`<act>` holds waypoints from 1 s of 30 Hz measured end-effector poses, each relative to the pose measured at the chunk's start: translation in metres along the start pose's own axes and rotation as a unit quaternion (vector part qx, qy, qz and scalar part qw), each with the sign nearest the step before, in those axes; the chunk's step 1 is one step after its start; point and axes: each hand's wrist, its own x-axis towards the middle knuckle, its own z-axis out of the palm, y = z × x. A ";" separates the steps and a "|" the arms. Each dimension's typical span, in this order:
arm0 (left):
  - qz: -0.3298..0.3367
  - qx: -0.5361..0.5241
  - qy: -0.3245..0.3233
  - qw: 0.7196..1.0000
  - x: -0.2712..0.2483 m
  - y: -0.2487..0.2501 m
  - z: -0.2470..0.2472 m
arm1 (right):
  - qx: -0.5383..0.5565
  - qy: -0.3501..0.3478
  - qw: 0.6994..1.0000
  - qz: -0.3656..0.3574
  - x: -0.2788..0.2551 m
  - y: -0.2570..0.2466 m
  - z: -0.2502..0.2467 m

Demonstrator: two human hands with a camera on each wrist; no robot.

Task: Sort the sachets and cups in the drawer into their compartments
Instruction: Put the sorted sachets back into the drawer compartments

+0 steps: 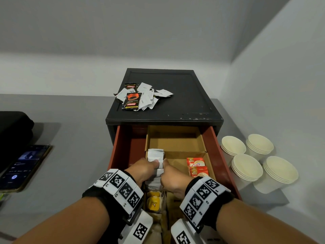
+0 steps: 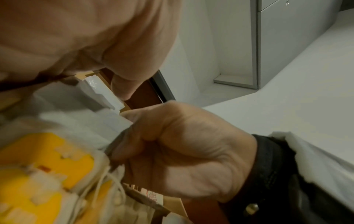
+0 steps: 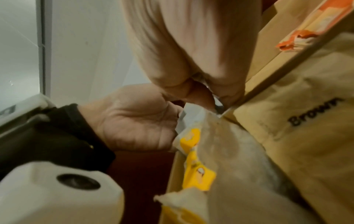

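Observation:
The red drawer (image 1: 127, 148) stands open with a cardboard divider tray (image 1: 175, 152) inside. A row of white sachets (image 1: 155, 154) stands in the tray's left middle compartment. My left hand (image 1: 150, 165) and right hand (image 1: 166, 165) meet over that row, and each pinches the white sachets (image 2: 101, 94) from its own side. Orange creamer sachets (image 1: 196, 165) lie in the compartment to the right. Yellow tea bags (image 1: 153, 200) and brown sugar sachets (image 3: 306, 121) fill the near compartments. The back compartment holds nothing. More mixed sachets (image 1: 140, 96) lie piled on the black cabinet top (image 1: 184, 95).
Several stacks of paper cups (image 1: 246, 166) stand on the counter right of the drawer. A phone (image 1: 22, 166) with a lit screen lies at the left, beside a black bag (image 1: 14, 131). Walls close in behind and to the right.

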 end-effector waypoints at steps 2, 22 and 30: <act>0.000 0.028 0.008 1.000 0.003 -0.002 -0.001 | 0.010 0.012 1.000 -0.010 0.001 0.000 -0.003; 0.068 0.059 0.020 0.996 0.000 -0.002 -0.011 | 0.281 0.018 0.959 0.007 0.000 -0.010 -0.031; 0.036 0.168 0.027 0.985 -0.003 0.007 -0.015 | 0.248 0.048 0.964 0.079 0.004 -0.009 -0.024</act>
